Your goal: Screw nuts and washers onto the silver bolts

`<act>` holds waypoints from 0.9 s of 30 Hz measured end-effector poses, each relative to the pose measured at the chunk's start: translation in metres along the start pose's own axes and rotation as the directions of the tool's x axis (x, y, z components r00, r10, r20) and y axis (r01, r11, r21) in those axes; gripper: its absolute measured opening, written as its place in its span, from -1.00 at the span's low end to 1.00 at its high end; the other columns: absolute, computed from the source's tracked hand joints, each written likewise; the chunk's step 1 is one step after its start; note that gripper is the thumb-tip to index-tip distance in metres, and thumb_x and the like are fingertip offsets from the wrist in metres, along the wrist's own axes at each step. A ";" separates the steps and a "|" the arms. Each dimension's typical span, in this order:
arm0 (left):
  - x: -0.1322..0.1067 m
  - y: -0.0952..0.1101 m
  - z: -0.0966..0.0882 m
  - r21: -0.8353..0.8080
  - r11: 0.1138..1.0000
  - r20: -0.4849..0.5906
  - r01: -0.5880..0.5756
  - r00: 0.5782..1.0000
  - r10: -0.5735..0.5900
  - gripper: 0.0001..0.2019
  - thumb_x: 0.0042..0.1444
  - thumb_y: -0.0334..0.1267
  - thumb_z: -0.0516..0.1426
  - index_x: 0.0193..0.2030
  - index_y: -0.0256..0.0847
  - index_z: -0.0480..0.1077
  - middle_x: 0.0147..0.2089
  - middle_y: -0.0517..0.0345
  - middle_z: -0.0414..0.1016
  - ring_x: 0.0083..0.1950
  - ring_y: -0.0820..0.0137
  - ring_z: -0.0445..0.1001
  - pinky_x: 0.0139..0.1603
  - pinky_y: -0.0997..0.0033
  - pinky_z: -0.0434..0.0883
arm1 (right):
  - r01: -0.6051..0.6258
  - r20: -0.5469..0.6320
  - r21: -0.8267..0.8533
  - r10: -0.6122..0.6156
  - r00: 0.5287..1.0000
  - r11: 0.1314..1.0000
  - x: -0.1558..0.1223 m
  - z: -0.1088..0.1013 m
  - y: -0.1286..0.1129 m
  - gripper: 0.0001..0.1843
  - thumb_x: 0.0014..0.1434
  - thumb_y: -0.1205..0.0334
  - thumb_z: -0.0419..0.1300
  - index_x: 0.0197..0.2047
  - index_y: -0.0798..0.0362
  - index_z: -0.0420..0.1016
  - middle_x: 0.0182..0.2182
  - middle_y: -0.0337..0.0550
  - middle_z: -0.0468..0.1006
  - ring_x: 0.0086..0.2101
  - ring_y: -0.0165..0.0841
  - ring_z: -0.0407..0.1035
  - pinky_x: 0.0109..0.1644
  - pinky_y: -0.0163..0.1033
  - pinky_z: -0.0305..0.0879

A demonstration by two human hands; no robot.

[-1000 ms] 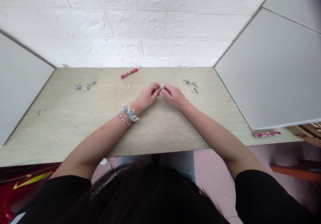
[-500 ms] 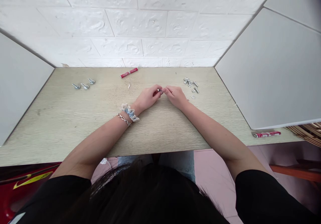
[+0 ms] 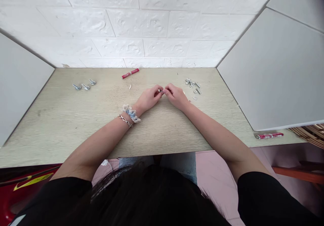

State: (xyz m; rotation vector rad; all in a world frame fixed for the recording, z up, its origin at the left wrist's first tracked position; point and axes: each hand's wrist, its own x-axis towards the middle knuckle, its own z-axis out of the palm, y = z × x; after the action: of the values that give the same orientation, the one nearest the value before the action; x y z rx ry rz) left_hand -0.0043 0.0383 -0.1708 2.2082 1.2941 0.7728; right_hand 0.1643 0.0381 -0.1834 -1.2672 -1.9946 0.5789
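Note:
Over the middle of the table, my left hand (image 3: 150,97) pinches a small metal bolt (image 3: 160,91) between thumb and fingers. From the other side, my right hand (image 3: 176,96) closes its thumb and forefinger on the bolt's end. Whether a nut or washer sits in that pinch is hidden by the fingertips. To the right of my right hand lies a loose cluster of bolts and nuts (image 3: 191,83), with a flat washer (image 3: 194,98) in front of it. Several bolts with washers (image 3: 85,86), three in all, stand apart at the far left.
A red tube-shaped wrapper (image 3: 130,73) lies near the white brick-patterned wall (image 3: 154,23). Another red one (image 3: 269,135) is at the right front edge, beside a wicker basket (image 3: 311,133). White panels (image 3: 275,67) flank the wooden table (image 3: 76,124) on both sides.
My right hand's fingers have shifted slightly, with the forefinger more bent and the thumb closer to my left fingertips. My left hand holds nearly still.

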 end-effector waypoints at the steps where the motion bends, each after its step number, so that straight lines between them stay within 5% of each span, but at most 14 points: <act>1: 0.000 0.000 0.000 -0.001 1.000 -0.002 -0.001 1.000 0.001 -0.81 0.19 -0.19 0.00 -0.18 -0.21 0.36 -0.48 0.24 0.41 -0.46 0.49 0.33 -0.36 0.49 0.24 | 0.006 -0.003 0.002 -0.006 1.000 1.000 0.000 0.000 0.000 -0.70 0.23 0.00 -0.05 -0.33 0.05 0.29 -0.45 -0.21 0.42 -0.44 -0.40 0.23 -0.32 -0.30 0.10; 15: 0.001 0.001 -0.001 0.034 0.999 -0.006 0.006 1.000 -0.006 -0.79 0.18 -0.18 0.00 -0.20 -0.22 0.38 -0.49 0.24 0.37 -0.45 0.47 0.30 -0.34 0.46 0.23 | 0.061 -0.011 -0.037 -0.061 0.998 0.997 0.002 0.003 0.006 -0.74 0.23 0.06 -0.04 -0.30 0.06 0.32 -0.41 -0.18 0.45 -0.42 -0.39 0.24 -0.29 -0.29 0.11; 27: 0.002 0.002 -0.002 0.050 0.999 0.094 -0.018 0.996 0.013 -0.81 0.16 -0.23 -0.01 -0.30 -0.23 0.39 -0.46 0.20 0.41 -0.43 0.45 0.33 -0.34 0.43 0.23 | 0.048 0.017 -0.041 -0.047 0.999 0.998 0.003 0.003 0.005 -0.79 0.23 0.18 -0.04 -0.36 0.06 0.32 -0.42 -0.17 0.44 -0.39 -0.39 0.24 -0.27 -0.29 0.10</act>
State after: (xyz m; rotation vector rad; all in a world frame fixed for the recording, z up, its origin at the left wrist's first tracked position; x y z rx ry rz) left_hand -0.0036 0.0390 -0.1682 2.2686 1.2657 0.6408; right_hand 0.1639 0.0427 -0.1877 -1.2402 -2.0540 0.5283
